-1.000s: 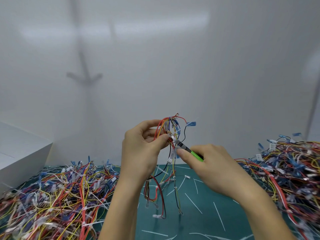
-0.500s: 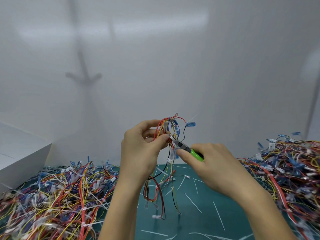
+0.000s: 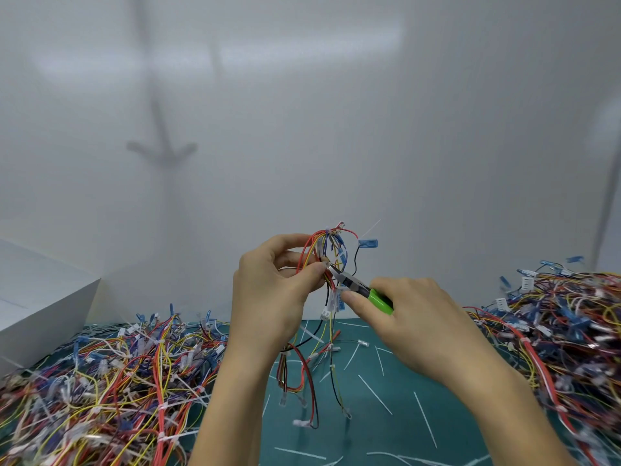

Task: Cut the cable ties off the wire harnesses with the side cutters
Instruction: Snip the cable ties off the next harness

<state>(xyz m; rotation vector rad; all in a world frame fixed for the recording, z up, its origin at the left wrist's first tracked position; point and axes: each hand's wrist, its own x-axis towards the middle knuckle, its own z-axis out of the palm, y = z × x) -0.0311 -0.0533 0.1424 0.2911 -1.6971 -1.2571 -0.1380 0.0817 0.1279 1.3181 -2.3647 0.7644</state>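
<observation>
Middle of the frame, right hand [image 3: 420, 317]: grip wrapped round the green handles of the side cutters [image 3: 364, 292], nose aimed up-left into the wires.
Left hand [image 3: 268, 297]: grip pinching the wire harness [image 3: 327, 245] between thumb and fingertips, right beside the cutter nose. The loose ends dangle down to the tabletop [image 3: 386, 415].
Cutter jaws: tips are buried in the wires at the pinch, so I honestly can't tell if they're apart or closed.
What changed: a second ago nothing was sticking out up top. Now there's a thin white sliver [image 3: 369, 227] just up and right of the harness, near the blue connector [image 3: 368, 243]. Both hands have barely budged.
My read: looks like a tie just got snipped and its tail is flicking away. That's a guess, it's too thin and blurry to swear to. If so, this tie's done, and the hanging part wants a check for more.
Further out: cut ties [image 3: 374, 394] are scattered over the green mat.
Piles: left pile [image 3: 100, 381] of harnesses fills the lower left, right pile [image 3: 564, 324] sits at the right edge.
Left edge: white box [image 3: 40, 297].
</observation>
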